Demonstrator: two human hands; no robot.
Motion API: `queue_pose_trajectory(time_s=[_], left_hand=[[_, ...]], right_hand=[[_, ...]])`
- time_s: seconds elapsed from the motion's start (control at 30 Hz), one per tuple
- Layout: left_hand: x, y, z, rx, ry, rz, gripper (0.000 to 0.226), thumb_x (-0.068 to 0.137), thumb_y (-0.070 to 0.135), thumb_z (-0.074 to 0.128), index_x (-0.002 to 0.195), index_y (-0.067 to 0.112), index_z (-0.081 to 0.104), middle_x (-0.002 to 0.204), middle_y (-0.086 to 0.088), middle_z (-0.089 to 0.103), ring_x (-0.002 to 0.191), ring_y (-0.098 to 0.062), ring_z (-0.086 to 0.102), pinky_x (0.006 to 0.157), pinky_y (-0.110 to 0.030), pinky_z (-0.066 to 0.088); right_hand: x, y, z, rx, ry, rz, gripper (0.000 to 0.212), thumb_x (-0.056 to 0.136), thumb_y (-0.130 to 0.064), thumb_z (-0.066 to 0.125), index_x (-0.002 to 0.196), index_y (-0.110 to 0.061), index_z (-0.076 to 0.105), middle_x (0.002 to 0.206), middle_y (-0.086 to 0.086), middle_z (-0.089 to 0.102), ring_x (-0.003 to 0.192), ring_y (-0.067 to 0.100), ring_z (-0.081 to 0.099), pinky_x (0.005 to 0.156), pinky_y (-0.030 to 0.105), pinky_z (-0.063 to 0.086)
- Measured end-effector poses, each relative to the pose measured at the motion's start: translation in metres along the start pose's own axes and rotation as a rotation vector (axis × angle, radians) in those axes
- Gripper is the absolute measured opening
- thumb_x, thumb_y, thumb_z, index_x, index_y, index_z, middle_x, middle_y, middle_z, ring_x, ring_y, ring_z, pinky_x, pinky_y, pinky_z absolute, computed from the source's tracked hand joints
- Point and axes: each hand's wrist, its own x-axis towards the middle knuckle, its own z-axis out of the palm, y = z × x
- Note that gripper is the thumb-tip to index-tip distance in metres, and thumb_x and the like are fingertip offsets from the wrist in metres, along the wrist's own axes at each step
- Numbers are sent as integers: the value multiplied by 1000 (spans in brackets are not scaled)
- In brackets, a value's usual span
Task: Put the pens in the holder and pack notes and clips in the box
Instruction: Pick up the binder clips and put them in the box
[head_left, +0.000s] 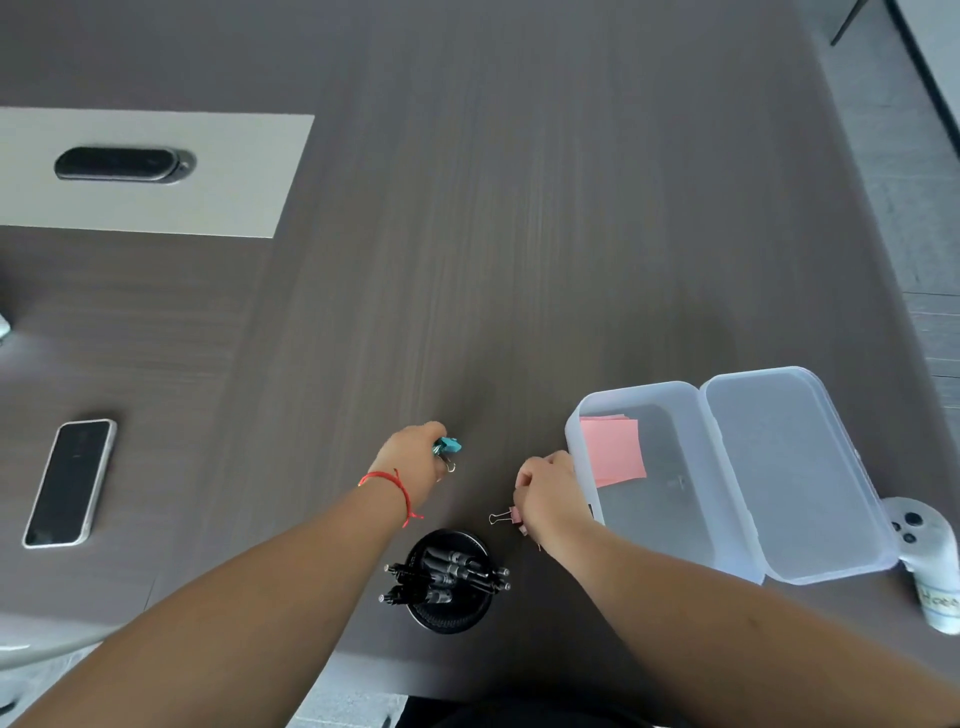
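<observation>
Left hand (415, 452) grips a teal clip (447, 447) just above the bench (519, 234). Pens (447, 574) stand in the holder (449, 582), near both hands. Right hand (548, 493) pinches a pink clip (511, 517). The open box (584, 415), notes (613, 449) inside, lies just right of the right hand, the nearer one; the left must cross rightward.

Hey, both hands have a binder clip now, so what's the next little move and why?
Probably carry the right hand with its pink clip over the open box and drop it in. That hand already sits against the box's near wall, the lid is open, the pink notes are inside, and the pens stand in the holder. The left hand's teal clip can follow.
</observation>
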Motion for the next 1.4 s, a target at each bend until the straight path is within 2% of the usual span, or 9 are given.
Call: queue_pose_trajectory(time_s=[0.2,0.37,0.5,0.63,0.77,1.03,1.17,1.3,1.4], left_hand=[[-14,14,-27,-557,30,-127,19,83,-1,61,96,13,58,78,-6,67,70,-23,71,61,-16,56],[-32,81,-50,-619,-88,90,22,83,3,65,93,20,58,90,-12,68,85,-29,75,84,-38,60],[-41,147,-30,-333,-159,353,22,77,9,67,97,17,63,91,-14,69,79,-30,67,81,-36,57],[-41,203,20,158,-242,524,26,88,11,54,113,6,61,104,-12,64,93,-29,58,73,-26,36],[-30,221,72,598,-395,531,28,92,6,47,118,4,58,121,-18,63,115,-36,58,95,-36,42],[-20,217,78,672,-519,521,51,82,19,64,131,18,52,125,-10,58,114,-30,58,99,-37,46],[-23,205,29,406,-240,578,48,83,35,61,130,28,51,128,3,56,120,-20,52,102,-39,43],[-23,168,-26,52,163,523,10,85,18,59,95,17,62,86,3,60,79,-18,57,73,-26,48],[-15,120,-32,150,-45,289,15,87,22,59,101,17,60,90,2,62,80,-18,56,67,-22,40]], right_hand=[[-35,-40,-43,120,-29,-139,24,82,-5,51,67,-22,58,85,3,56,57,23,60,56,44,60],[-61,-40,-134,306,148,-183,18,85,4,49,73,-4,61,66,5,57,56,19,54,46,12,44],[-53,15,-166,280,208,-13,20,90,-3,49,76,-8,62,79,6,61,67,26,62,51,18,45],[-36,69,-145,-74,126,39,26,87,-8,51,63,-13,57,80,4,48,73,27,53,59,19,38],[-28,92,-125,-432,-24,-47,29,92,-11,42,114,-12,62,123,10,54,120,25,50,96,28,42],[-24,110,-119,-542,-131,-40,39,86,-21,49,124,-14,53,132,10,51,123,25,48,94,41,50],[-39,80,-130,-526,-17,-140,35,88,-27,52,120,-13,52,121,8,46,112,31,55,88,42,52],[-69,20,-132,-273,25,-368,28,96,-21,47,123,-16,50,117,6,50,102,28,58,84,39,49],[-72,-4,-108,-318,-173,-437,31,96,-15,52,126,-13,50,118,10,59,105,27,62,92,40,52]])
